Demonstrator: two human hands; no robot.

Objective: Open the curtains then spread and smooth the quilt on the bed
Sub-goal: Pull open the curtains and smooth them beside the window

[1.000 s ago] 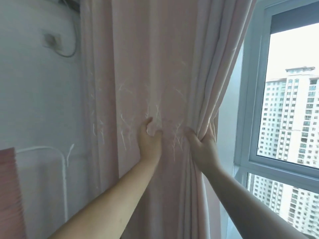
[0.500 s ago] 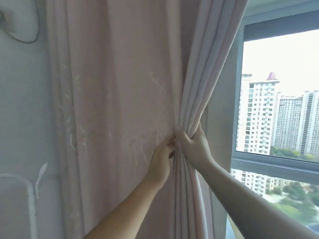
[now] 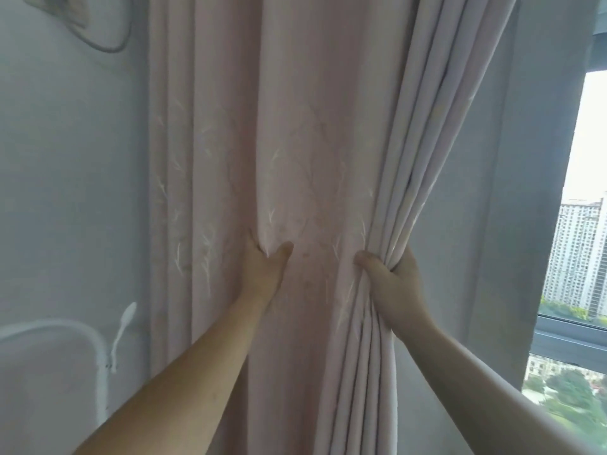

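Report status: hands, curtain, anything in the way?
Left hand pinches a curtain fold. Right hand grips the gathered pleats. Window partly uncovered. Nothing in the way.

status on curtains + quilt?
Done: curtain is pulled off the window and bunched by the wall. In hand: left hand pinches a fold, right hand grips the gathered pleats. Left: quilt and bed are not in view, so apparently not started.

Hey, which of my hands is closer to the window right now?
Right. Your right hand grips the curtain's bunched folds at its window-side edge, nearest the window. Your left hand pinches the flat fabric farther toward the wall.
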